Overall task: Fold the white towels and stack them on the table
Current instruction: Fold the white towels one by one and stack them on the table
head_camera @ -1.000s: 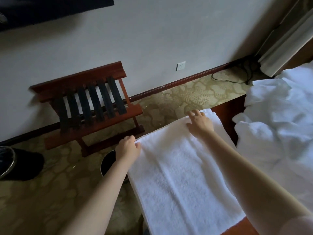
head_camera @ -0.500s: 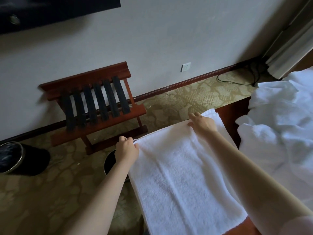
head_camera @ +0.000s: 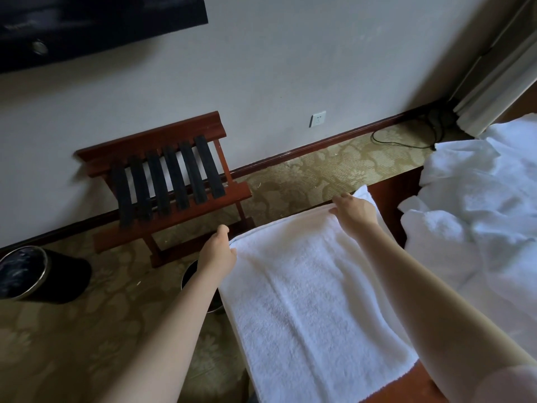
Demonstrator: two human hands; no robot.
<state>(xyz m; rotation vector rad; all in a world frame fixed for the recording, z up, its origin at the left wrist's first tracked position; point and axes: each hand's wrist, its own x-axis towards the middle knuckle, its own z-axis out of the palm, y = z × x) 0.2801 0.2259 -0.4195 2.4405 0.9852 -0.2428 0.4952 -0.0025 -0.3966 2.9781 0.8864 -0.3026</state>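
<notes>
Fingers of left hand (head_camera: 218,251) curl round the far left corner of the white towel (head_camera: 305,301); fingers of right hand (head_camera: 356,210) pinch its far edge near the right corner. I read both as gripping. Towel lies flat, spread along the red-brown table (head_camera: 388,196). Loose white towel pile (head_camera: 479,222) sits just to the right. Wooden luggage rack (head_camera: 165,181) stands against the wall (head_camera: 290,68) beyond.

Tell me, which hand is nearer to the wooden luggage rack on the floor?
Left. The left hand grips the corner of the towel nearest the luggage rack; the right hand holds the far edge further along, away from the rack.
</notes>
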